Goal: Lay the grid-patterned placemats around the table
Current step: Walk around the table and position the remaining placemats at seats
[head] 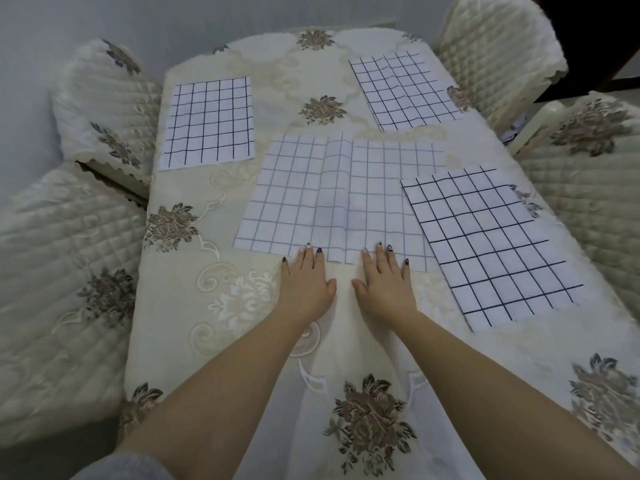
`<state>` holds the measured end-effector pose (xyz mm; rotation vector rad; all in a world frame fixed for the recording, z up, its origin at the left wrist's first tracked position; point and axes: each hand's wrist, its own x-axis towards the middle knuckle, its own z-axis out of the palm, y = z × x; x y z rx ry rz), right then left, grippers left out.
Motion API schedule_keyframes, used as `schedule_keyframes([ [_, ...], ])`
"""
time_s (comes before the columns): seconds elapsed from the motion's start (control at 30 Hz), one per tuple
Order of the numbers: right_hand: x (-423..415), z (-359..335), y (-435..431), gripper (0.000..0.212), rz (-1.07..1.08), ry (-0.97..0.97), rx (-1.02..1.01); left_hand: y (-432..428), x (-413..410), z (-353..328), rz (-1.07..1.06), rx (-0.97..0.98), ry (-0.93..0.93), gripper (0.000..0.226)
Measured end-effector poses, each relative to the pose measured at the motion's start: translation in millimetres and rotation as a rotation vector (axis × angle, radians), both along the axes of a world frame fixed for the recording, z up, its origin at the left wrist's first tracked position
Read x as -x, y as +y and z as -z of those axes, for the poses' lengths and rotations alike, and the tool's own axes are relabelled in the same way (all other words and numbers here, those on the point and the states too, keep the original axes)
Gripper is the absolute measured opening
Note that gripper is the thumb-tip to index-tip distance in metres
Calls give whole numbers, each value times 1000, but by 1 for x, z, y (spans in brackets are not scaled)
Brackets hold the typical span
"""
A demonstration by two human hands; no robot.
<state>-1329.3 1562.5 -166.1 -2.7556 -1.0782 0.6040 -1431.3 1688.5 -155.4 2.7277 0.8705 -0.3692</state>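
Middle placemat (329, 199), laid long-side across the table (207, 306), is touched at its near edge by the flat, empty left hand (306, 284) and right hand (384, 284).

On a bench (214, 271) draped in a cream floral cloth, a left placemat (209, 121) is laid at 10 o'clock, a far placemat (403, 90) at 1 o'clock and a right placemat (485, 244) at 3 o'clock, the last overlapping the right edge of a larger, paler central placemat (329, 199). The left hand (306, 284) and right hand (386, 282) are laid flat side by side, straight fingertips touching the central placemat's 6 o'clock edge. Quilted chairs (62, 271) are set at 9 and 3 o'clock.
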Motion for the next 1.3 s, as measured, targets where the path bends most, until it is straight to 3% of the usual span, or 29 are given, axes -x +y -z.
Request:
schedule_keyframes([
  [1.3,155,-5,-62,65,-190,12,24,-71,180,-6,-159,30,13,65],
])
